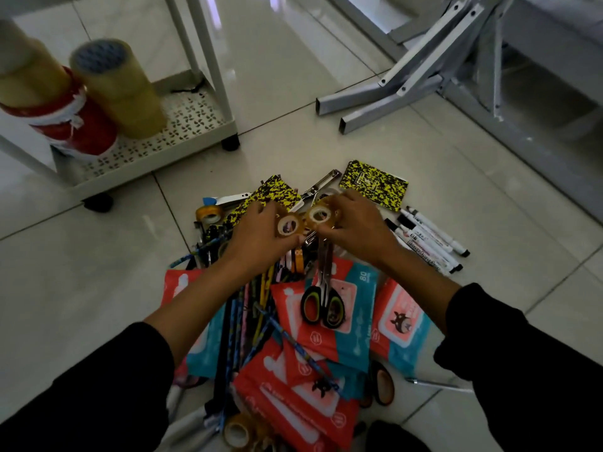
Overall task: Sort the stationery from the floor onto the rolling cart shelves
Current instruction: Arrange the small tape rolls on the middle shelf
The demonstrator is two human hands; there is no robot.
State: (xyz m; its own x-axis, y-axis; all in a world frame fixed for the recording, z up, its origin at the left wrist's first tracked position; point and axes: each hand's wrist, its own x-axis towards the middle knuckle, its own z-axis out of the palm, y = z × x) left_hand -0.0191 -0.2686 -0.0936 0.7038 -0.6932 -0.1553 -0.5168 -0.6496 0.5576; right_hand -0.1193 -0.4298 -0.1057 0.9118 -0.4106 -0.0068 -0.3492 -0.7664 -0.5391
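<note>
Over floor pile | left hand (261, 236) grips tape roll (287, 226) | right hand (355, 228) grips second roll (319, 215)

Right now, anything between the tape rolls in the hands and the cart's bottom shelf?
Nothing visible. Left hand and right hand each hold a small clear tape roll above the pile; bare floor tile leads to the white perforated cart shelf.

White tiled floor (326, 76) carries stationery heap (293, 305), markers (430, 236); cart shelf (182, 125) holds 3 tape rolls (114, 89).
</note>
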